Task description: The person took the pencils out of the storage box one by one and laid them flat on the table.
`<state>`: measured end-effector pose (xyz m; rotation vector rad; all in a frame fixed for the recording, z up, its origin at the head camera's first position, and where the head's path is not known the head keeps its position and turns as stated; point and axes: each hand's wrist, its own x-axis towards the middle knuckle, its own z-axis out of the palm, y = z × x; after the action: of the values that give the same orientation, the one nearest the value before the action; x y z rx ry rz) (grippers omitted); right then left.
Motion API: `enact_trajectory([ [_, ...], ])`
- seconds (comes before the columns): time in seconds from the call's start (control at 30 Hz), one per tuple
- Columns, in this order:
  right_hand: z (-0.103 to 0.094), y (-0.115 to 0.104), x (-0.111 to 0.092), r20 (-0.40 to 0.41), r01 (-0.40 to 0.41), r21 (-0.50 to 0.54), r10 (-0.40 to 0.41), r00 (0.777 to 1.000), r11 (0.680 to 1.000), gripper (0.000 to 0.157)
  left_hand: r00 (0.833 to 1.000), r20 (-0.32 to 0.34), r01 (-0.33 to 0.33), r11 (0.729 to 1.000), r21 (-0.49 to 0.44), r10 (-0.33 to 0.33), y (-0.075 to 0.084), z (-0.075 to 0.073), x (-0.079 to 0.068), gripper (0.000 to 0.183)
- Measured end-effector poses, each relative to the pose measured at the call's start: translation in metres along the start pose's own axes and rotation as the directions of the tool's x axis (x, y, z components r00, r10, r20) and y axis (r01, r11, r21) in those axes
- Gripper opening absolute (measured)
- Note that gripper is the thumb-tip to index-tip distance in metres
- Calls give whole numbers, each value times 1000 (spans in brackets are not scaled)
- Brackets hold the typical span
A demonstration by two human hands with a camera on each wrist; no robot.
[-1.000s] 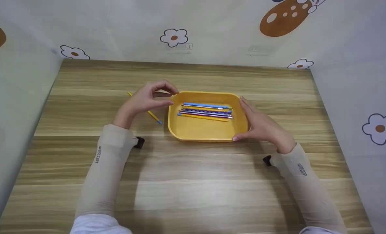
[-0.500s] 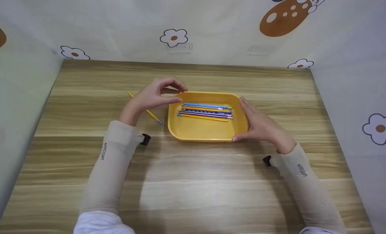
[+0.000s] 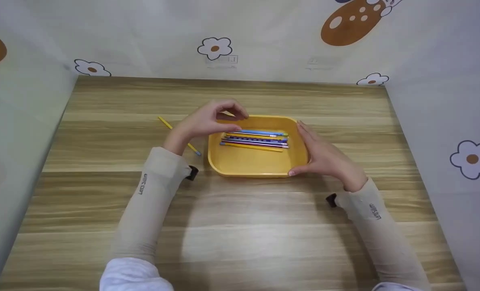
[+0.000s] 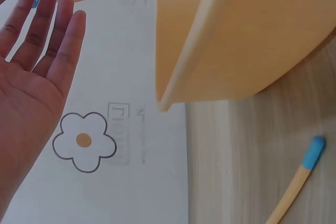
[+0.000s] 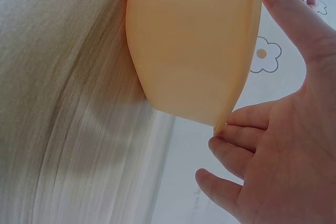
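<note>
A yellow plastic box [image 3: 260, 165] stands on the wooden table with several pencils [image 3: 258, 140] lying side by side in it. My left hand [image 3: 211, 117] hovers over the box's left side, fingers bent and thumb apart, with nothing between them. In the left wrist view, that hand's fingers [image 4: 50, 40] stretch up beside the box [image 4: 252, 35]. My right hand [image 3: 327, 155] holds the box by its right end, thumb at the front corner and fingers along the back corner. The right wrist view shows its fingertips [image 5: 223, 148] at the rim.
One yellow pencil [image 3: 192, 148] with a blue end lies on the table [image 3: 244, 226] left of the box, partly hidden under the left forearm. Pale walls [image 3: 151, 36] with flower prints enclose the table at the back and both sides.
My left hand has moved right, from the box's left edge to above its inside. The right hand, box and pencils have stayed in place.
</note>
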<state>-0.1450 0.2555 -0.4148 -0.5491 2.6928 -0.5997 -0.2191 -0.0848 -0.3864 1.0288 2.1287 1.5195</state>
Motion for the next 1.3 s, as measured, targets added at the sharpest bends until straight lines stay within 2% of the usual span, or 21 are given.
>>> enact_trajectory([
  [0.33,1,1,0,-15,2,6,-1,1000,1000,134,992,88,91,996,-26,-88,-12,19,16,32],
  [0.53,1,1,0,-5,-4,1,4,1000,1000,135,979,149,147,989,-18,-142,-19,26,21,35],
  [0.73,0,0,-1,5,-14,-4,14,1000,1000,135,953,216,195,976,95,-211,-26,30,22,40],
  [0.9,0,0,0,2,-12,-6,12,1000,1000,135,941,223,212,957,199,-255,-32,31,23,41],
  [1.3,-1,-1,-1,9,-17,-4,18,1000,1000,133,898,236,284,898,335,-372,-36,36,27,40],
])
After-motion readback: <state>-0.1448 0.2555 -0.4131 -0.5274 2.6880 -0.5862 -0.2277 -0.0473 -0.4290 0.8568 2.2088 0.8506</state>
